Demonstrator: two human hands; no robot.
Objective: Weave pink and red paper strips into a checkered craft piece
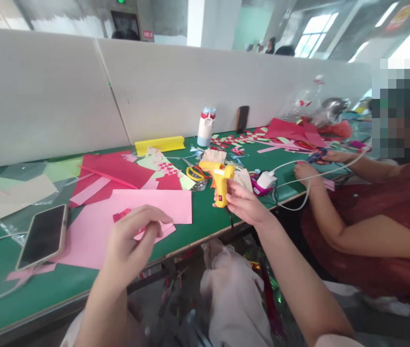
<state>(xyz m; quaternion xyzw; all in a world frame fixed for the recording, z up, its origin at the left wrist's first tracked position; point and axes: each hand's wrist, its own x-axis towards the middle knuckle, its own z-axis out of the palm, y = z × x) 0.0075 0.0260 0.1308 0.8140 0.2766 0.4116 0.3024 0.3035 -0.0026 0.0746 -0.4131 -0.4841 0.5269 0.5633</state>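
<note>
My right hand (243, 202) is wrapped round the handle of a yellow hot glue gun (221, 185), raised above the table's front edge with its nozzle to the left. My left hand (138, 236) hovers over pink paper sheets (89, 236), its fingers loosely bent and apart, with nothing visible between them. Beside it, partly covered by the hand, are red paper pieces (121, 215) and pink strips (167, 232). Behind the glue gun, yellow-handled scissors (193, 173) lie on the green table (205, 212).
At left lies a phone (44, 236). Red sheets (118, 168), a yellow roll (159, 144) and a white bottle (206, 126) stand or lie farther back. A white plug (266, 179) with cables is at right, near a co-worker's hands (306, 171). A white partition (176, 91) runs behind.
</note>
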